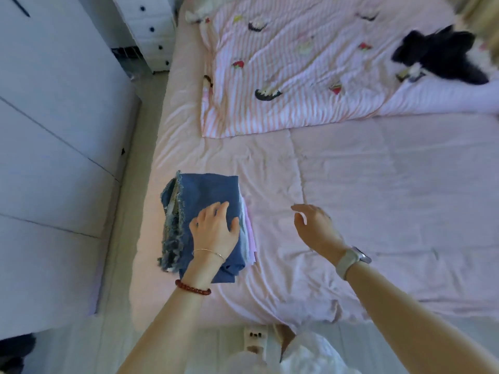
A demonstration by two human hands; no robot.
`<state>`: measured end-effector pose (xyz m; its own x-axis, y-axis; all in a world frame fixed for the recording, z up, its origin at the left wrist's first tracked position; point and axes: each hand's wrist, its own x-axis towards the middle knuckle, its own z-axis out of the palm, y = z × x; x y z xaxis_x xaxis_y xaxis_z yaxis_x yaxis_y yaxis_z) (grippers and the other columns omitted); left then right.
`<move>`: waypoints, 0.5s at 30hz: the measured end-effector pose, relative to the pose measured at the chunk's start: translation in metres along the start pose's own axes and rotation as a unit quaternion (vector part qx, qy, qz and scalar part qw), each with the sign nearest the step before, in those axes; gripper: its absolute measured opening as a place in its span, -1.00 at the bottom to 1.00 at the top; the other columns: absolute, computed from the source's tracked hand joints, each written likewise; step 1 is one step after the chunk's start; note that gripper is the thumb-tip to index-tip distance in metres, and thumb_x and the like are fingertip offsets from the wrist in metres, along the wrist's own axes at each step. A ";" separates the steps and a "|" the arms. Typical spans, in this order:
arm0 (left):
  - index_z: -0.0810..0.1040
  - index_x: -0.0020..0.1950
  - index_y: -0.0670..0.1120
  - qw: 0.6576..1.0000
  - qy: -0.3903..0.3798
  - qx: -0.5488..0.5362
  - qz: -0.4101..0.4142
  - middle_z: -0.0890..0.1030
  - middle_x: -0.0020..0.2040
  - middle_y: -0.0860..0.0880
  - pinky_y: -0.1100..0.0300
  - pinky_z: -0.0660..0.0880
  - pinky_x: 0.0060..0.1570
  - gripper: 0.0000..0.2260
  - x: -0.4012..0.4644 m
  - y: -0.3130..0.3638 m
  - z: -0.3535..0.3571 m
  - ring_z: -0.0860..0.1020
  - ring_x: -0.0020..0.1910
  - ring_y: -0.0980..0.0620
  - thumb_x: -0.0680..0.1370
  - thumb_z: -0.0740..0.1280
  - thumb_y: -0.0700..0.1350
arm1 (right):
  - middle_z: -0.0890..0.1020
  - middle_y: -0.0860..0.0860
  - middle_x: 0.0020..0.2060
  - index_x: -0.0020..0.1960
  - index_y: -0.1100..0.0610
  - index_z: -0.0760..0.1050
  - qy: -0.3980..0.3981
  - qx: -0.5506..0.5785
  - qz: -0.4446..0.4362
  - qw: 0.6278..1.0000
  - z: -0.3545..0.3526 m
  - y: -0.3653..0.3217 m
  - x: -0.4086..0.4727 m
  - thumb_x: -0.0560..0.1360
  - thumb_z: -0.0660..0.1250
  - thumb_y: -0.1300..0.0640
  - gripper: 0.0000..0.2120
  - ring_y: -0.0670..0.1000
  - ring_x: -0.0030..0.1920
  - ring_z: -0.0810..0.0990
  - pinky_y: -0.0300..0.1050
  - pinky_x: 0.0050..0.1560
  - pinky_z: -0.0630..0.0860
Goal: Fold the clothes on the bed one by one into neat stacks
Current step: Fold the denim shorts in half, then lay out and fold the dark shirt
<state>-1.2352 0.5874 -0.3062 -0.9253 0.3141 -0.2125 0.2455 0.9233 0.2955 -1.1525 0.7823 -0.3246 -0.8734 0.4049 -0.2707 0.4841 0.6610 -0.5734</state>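
A folded stack (pixel 201 201) lies near the bed's left edge, topped by blue denim with frayed hems; white and lilac layers (pixel 249 238) peek out on its right side. My left hand (pixel 216 228) rests flat on the denim, fingers spread. Over the bare pink sheet to the right of the stack, my right hand (pixel 314 225) hovers with relaxed fingers and holds nothing; a watch is on that wrist. A black garment (pixel 442 56) lies crumpled at the far right of the bed.
A pink striped quilt (pixel 291 74) with printed figures covers the far half of the bed (pixel 391 198). White wardrobe doors (pixel 54 130) stand along the left, with a narrow floor gap. A white drawer unit (pixel 154 31) sits at the back left.
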 end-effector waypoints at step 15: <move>0.42 0.34 -0.09 0.942 -0.126 -0.041 0.309 0.44 0.33 -0.09 0.07 0.30 0.24 -0.66 -0.038 0.235 0.045 0.37 0.32 -0.11 0.57 0.22 -0.08 | 0.58 0.07 0.18 0.26 0.17 0.49 0.198 0.100 0.258 0.940 -0.125 0.162 -0.169 0.57 0.14 0.20 -0.69 0.06 0.19 0.52 -0.25 0.04 0.34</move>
<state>-1.1294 0.8028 -0.2703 -0.5114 0.8385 -0.1878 0.6826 0.5292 0.5040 -0.9200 0.9003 -0.2756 -0.4169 0.8692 -0.2658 0.7839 0.1958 -0.5892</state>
